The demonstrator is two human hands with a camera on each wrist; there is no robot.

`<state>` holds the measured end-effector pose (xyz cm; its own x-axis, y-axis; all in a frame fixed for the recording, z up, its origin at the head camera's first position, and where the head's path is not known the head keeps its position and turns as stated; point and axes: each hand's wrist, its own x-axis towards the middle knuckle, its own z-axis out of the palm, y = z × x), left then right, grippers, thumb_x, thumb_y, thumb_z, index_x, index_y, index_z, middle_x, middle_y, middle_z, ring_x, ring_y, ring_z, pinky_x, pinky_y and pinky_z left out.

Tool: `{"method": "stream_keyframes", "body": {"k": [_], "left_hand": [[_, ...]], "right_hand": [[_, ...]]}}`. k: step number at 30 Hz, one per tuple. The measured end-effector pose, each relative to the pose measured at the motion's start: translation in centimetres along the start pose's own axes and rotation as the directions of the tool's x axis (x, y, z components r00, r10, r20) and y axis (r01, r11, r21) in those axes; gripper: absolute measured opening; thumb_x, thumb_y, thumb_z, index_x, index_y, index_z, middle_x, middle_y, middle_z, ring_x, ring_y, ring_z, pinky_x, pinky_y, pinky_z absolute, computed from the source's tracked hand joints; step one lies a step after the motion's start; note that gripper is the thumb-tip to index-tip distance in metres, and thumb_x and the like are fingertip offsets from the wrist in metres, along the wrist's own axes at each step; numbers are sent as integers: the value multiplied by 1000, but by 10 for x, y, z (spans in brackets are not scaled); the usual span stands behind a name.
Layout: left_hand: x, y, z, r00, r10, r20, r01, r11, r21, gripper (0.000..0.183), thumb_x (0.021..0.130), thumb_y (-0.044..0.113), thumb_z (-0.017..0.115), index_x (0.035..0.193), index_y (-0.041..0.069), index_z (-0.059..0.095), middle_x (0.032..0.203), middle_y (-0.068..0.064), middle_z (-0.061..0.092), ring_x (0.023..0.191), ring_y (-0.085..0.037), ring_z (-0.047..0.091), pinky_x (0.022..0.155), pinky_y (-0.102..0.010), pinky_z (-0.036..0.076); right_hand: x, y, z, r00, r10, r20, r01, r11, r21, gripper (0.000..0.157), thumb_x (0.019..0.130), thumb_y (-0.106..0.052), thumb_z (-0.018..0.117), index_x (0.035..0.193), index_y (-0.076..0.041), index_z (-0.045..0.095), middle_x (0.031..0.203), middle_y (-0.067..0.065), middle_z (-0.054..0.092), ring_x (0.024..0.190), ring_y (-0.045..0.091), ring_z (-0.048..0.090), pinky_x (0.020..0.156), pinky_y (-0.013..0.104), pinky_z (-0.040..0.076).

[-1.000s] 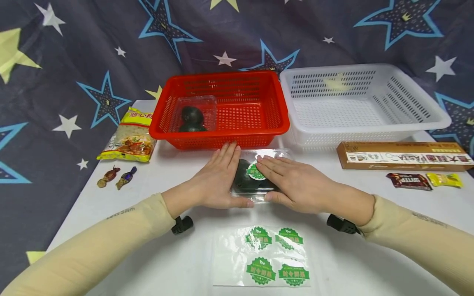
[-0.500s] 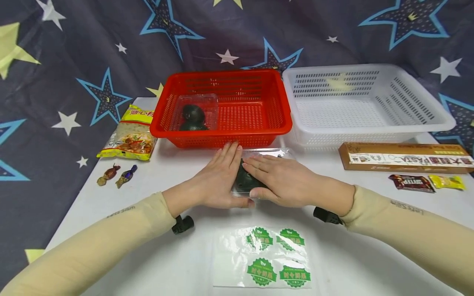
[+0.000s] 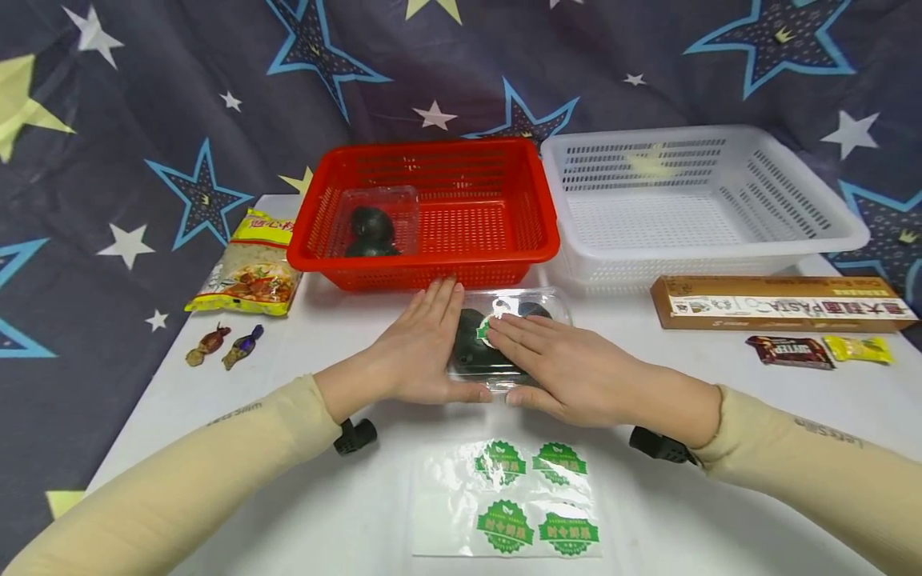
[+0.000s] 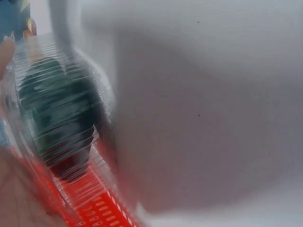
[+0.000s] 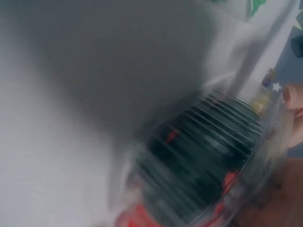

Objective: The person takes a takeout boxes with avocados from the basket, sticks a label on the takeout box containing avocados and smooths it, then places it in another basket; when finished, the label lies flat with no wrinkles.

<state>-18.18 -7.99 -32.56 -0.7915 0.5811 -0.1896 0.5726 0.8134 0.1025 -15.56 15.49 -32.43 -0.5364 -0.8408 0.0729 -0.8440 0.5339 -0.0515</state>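
Note:
A lidded clear plastic box (image 3: 555,299) holding dark green, avocado-like fruits (image 3: 470,346) lies on the white table, in front of the red basket. Along its left edge lies my left hand (image 3: 425,352), fingers straight and pointing away, thumb at the near edge. My right hand (image 3: 576,368) rests flat on the lid with straight fingers. Its fingertips partly cover a round green-and-white sticker (image 3: 483,331) on the lid. Both wrist views catch the ribbed side of the box (image 4: 59,104) close up, the right one blurred.
A sticker sheet (image 3: 442,512) lies nearest me. Behind stand the red basket (image 3: 432,262), with another fruit box inside, and a white basket (image 3: 713,250). Left are a yellow food bag (image 3: 252,268) and two wrapped candies (image 3: 243,346); right, a pasta box (image 3: 781,308) and two snack bars (image 3: 790,352).
My right hand slid left across the lid, covering the sticker, then back right, baring part of it. My left hand stayed at the box's left edge.

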Motion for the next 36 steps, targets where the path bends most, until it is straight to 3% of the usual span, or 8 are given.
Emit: {"method": "stream_keyframes", "body": {"k": [8,14,18,27,32,36], "left_hand": [[-1,0,1,1000,-9,-1,9,1000,-17,130,69,85,48,150,-3,-2,157,-20,-7,144,-33,-5,116,-43,3],[0,-2,3,1000,17,-22,-18,999,-46,129,70,84,49,150,-4,-2,157,-21,-8,144,-35,-7,116,-44,3],[1,-2,5,999,28,-25,-29,998,-48,129,71,84,49,150,-4,-2,157,-21,-10,144,-35,-9,116,-45,2],[0,-3,6,999,26,-30,-27,999,-39,126,72,85,44,150,-4,-2,157,-21,-9,144,-35,-9,116,-45,4],[0,-1,6,999,17,-44,-18,999,-32,127,71,83,48,150,-5,1,157,-22,-4,144,-35,-4,116,-44,5],[0,-1,7,999,6,-50,-8,999,-36,129,70,85,48,150,-5,1,157,-21,-4,144,-34,-4,116,-43,4]], "right_hand": [[-26,1,-3,999,-20,-29,20,1000,1,69,98,-52,42,143,1,40,149,13,38,138,28,34,109,46,30],[-18,5,-1,997,-53,-50,57,995,86,64,99,-46,44,143,-1,40,149,10,38,138,26,33,110,44,29],[-6,1,2,998,-67,-19,69,991,115,65,99,-47,41,146,-3,36,153,9,32,140,23,30,112,42,26],[21,-3,5,999,41,18,-41,999,-11,71,99,-54,33,147,-2,33,152,12,31,140,25,29,112,42,26],[12,0,5,992,124,0,-124,992,-23,75,97,-55,40,147,0,33,151,15,33,139,28,30,112,44,25],[-1,-1,6,990,142,-24,-143,989,-26,78,95,-57,41,146,2,33,151,18,32,140,31,28,112,45,25]]}}
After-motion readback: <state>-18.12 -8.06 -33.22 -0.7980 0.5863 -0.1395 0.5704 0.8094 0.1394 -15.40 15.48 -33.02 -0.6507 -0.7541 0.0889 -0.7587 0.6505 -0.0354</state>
